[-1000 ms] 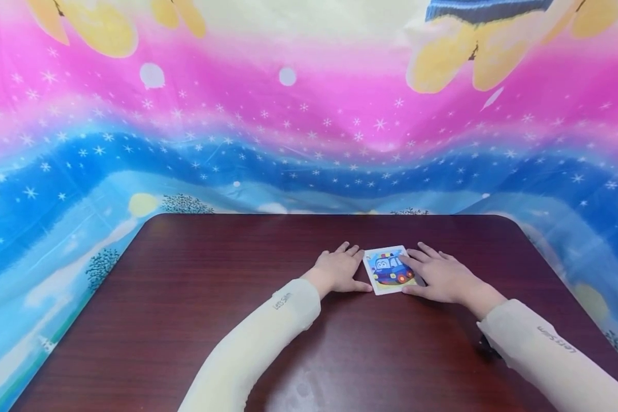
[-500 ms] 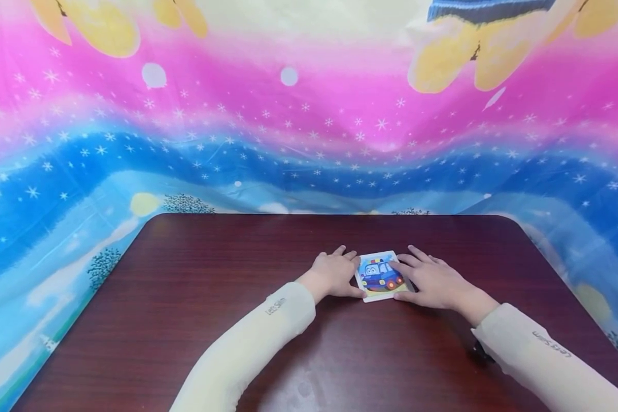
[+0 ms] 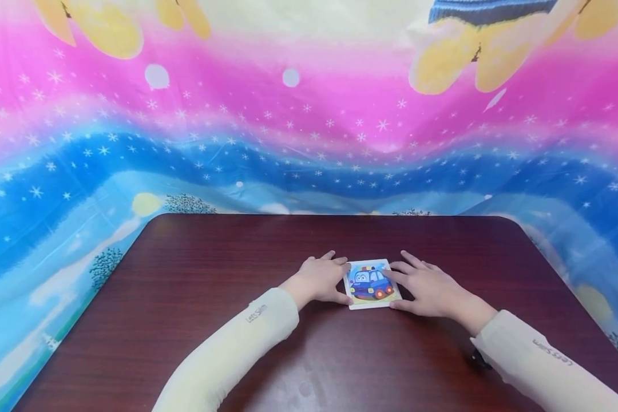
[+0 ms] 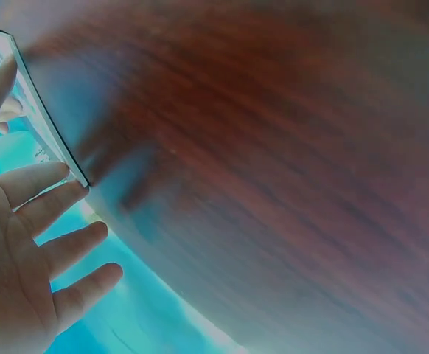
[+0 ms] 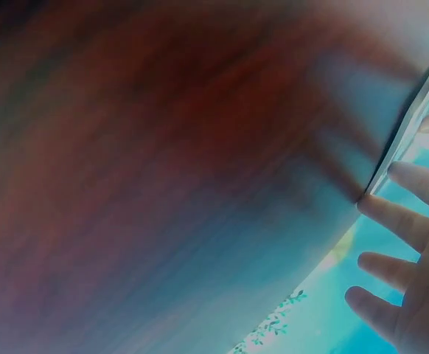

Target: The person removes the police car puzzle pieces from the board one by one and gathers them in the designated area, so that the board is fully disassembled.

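Note:
A square picture board [image 3: 372,288] with a white border shows a blue cartoon police car and lies on the dark wooden table. My left hand [image 3: 320,280] is at its left side, with thumb and fingers touching the edge. On the opposite side, my right hand [image 3: 432,290] touches the right edge, one fingertip lying over the picture. In the left wrist view, the fingers [image 4: 82,243] are spread and fairly straight beside the board's thin edge [image 4: 45,110]. Similarly straight fingers [image 5: 391,221] appear in the right wrist view along the board's other edge [image 5: 406,136].
The reddish-brown table [image 3: 211,257] has rounded far corners. Behind and around it hangs a pink and blue cloth [image 3: 309,143] printed with snowflakes. Pale sleeves cover both forearms, and something small and dark [image 3: 480,359] shows under the right cuff.
Both hands have moved left and slightly nearer the body, and the picture board has slid along between them. It has also turned a little, so its edges look straighter now.

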`<state>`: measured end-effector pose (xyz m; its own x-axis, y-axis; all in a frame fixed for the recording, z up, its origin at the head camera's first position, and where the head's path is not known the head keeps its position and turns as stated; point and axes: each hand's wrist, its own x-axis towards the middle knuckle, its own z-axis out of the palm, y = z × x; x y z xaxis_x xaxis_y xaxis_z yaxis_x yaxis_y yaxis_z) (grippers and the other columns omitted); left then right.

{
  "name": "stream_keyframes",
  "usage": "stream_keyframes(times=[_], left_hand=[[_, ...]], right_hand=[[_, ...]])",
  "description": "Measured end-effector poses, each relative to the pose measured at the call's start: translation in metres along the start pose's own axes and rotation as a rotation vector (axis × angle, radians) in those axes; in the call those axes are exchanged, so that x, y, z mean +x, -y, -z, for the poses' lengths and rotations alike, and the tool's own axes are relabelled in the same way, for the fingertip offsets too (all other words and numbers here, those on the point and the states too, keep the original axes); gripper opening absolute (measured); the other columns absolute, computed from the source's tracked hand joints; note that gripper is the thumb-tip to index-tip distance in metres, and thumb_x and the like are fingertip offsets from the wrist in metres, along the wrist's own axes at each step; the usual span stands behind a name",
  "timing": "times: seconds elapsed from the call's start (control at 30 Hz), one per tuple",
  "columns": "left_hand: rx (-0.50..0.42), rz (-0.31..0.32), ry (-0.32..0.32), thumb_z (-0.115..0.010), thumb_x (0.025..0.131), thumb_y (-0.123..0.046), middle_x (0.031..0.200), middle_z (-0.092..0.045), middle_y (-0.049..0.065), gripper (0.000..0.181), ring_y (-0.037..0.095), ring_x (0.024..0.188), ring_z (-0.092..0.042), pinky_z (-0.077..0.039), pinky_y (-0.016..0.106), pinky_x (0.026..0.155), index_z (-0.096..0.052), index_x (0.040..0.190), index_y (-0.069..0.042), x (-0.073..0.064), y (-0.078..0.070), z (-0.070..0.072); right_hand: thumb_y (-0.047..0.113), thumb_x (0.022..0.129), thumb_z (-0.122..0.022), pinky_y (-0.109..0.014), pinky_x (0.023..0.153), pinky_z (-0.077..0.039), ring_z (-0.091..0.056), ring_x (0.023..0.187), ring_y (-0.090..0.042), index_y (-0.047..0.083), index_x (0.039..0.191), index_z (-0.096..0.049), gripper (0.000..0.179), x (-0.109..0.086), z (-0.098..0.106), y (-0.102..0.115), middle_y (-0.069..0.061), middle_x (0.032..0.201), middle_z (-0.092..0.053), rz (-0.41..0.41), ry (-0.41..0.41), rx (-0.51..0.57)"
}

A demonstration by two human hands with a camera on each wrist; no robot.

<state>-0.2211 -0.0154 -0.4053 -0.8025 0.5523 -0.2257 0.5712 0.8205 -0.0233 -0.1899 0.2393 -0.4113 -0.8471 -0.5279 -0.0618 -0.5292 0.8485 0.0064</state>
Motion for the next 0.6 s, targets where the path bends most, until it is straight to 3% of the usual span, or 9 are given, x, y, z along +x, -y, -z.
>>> stream_keyframes(times=[0.6], left_hand=[[-0.039, -0.054, -0.010, -0.070, 0.080, -0.067, 0.159, -0.040, -0.006, 0.087, 0.027, 0.150, -0.033, -0.045, 0.054, 0.105, -0.044, 0.151, -0.025, -0.040, 0.021, -0.009]], right_hand=[[0.055, 0.085, -0.070, -0.063, 0.101, -0.046, -0.034, 0.146, -0.042, 0.018, 0.140, -0.059, 0.067, -0.006, 0.004, 0.031, -0.008, 0.139, -0.059, 0.124, -0.012, -0.015]])
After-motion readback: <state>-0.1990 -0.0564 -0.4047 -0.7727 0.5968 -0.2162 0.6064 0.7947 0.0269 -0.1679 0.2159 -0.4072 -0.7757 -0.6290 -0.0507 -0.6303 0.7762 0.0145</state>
